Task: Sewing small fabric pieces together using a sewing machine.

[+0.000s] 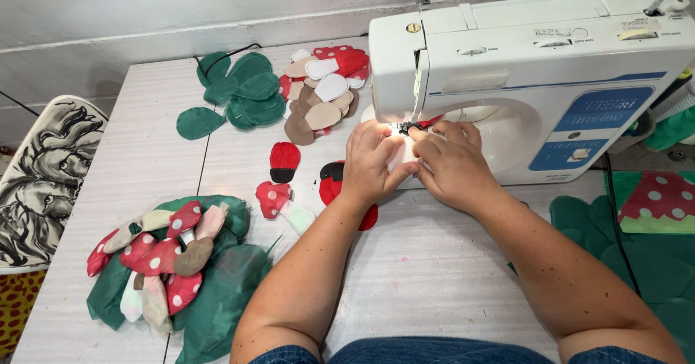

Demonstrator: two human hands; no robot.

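Both forearms come up from the bottom of my view and angle in toward the sewing machine point(536, 81), elbows wide, wrists nearly meeting. I see the left hand point(371, 162) lying palm down, fingers curled loosely and spread over a small pale fabric piece point(400, 154), pressing it flat on the machine bed. The right hand point(450, 162) sits just beside it, knuckles up, fingers bent and pinching down on the same piece from the other side. The fingertips of both hands close in right at the needle area, under the lamp. The glare there is strong, so I can't quite tell the piece's shape or how much of it lies beneath the presser foot; a red edge shows just behind the right fingers.

A red and black ladybird-shaped piece point(333, 183) lies partly under the left wrist. Further left on the table point(434, 262) I see another ladybird shape point(284, 161), a red spotted mushroom piece point(279, 201), a stack of green leaves point(242, 92) and a heap of mushroom pieces point(163, 262).
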